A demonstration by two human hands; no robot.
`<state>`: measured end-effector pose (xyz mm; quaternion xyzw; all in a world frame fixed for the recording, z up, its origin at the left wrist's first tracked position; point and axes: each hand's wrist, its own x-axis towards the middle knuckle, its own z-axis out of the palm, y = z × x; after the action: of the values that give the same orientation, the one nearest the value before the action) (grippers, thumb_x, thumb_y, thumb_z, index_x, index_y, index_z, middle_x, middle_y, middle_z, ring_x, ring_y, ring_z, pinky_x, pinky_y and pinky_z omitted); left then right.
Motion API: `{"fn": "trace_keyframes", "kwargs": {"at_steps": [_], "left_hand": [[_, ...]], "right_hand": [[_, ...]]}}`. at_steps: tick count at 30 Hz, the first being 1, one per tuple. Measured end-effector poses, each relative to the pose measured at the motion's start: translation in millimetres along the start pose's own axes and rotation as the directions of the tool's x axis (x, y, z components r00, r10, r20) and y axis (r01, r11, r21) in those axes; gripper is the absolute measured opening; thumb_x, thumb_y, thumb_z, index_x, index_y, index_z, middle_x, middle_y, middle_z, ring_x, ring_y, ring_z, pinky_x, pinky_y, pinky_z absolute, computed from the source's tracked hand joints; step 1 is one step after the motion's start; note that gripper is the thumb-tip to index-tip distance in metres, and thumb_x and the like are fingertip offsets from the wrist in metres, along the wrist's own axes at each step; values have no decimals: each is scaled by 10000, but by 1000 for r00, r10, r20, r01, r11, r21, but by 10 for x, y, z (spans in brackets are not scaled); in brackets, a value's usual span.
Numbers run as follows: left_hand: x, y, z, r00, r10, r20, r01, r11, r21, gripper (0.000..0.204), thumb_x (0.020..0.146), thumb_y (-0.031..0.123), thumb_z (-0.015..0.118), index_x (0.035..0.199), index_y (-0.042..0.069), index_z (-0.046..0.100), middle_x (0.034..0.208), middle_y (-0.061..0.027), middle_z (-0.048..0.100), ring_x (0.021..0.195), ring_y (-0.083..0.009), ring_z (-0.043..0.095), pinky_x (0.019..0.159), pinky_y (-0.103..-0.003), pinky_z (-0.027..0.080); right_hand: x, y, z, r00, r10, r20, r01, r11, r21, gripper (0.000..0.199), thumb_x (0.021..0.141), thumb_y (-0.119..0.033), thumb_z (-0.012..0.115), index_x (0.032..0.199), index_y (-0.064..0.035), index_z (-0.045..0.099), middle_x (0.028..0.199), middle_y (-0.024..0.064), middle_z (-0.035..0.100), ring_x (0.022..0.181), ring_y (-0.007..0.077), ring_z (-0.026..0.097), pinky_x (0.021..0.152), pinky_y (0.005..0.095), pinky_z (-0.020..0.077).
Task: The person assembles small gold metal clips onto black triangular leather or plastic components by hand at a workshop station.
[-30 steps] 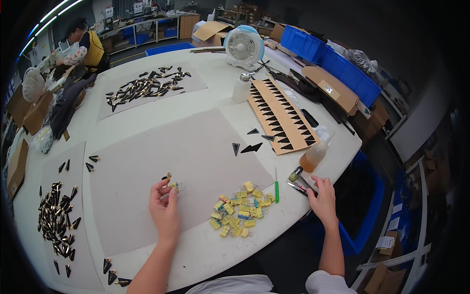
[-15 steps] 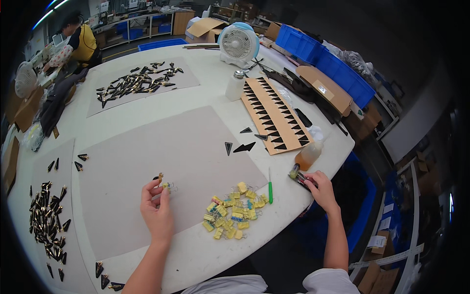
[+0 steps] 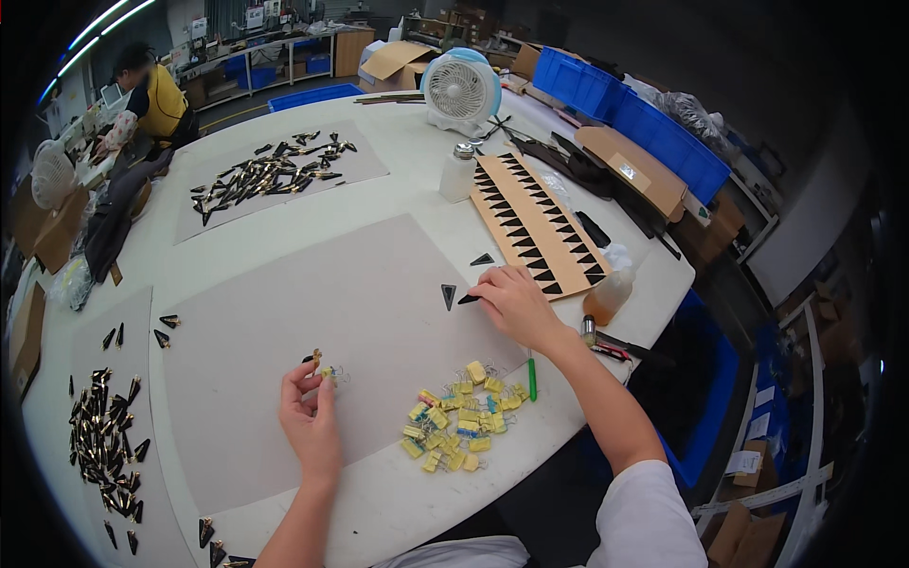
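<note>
Tiny clipped piece [image 3: 320,365] half-hidden in left hand [image 3: 309,418] fingers.

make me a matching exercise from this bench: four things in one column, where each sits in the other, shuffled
Things:
1. fan
2. yellow clips
3. green pen
4. amber bottle

Places:
A. just right of the yellow clips
B. at the table's right edge, beside the cardboard strip of black triangles
C. far end of the table
D. heaped between the left hand and the right forearm

Pairs: 1-C, 2-D, 3-A, 4-B
</note>
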<state>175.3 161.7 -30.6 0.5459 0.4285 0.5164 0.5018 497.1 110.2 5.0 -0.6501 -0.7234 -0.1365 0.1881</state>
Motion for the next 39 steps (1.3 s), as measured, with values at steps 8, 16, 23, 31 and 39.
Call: {"fn": "trace_keyframes", "kwargs": {"at_steps": [8,16,23,31,39], "left_hand": [[13,-76,24,1000,-3,9,3,1000,-7,225,928,78,616,1147,36,588,941,-30,576,722,-48,569,617,-184,424],[30,-74,19,1000,21,-1,-21,1000,-3,244,924,72,613,1164,36,592,943,-27,564,679,-32,522,600,-178,408],[33,-87,41,1000,-9,12,9,1000,-10,238,929,69,624,1161,36,586,941,-13,556,767,-38,532,681,-194,434],[16,-16,64,998,-30,62,30,1000,-3,234,935,65,625,1162,34,580,925,-1,564,831,-47,543,765,-221,465],[25,-45,-92,998,-25,55,24,1000,17,284,932,96,626,1202,37,562,963,-33,602,815,-51,570,705,-207,457]], "right_hand": [[511,307,69,801,183,570,-194,980,-42,256,795,-130,689,1040,-100,623,908,19,653,1009,247,509,958,381,366],[621,442,134,699,145,700,-235,971,33,234,776,-178,693,980,-92,617,945,74,660,1037,237,542,928,376,411],[624,524,183,731,142,668,-446,840,309,247,789,-87,671,1015,-33,590,977,105,656,920,226,632,768,341,517],[694,446,119,581,215,785,-486,865,123,248,773,-124,693,990,-41,605,949,77,650,865,208,626,753,327,503],[574,-75,2,727,195,658,-661,458,595,172,848,-167,699,934,-38,624,879,39,641,819,131,628,723,271,514]]}}
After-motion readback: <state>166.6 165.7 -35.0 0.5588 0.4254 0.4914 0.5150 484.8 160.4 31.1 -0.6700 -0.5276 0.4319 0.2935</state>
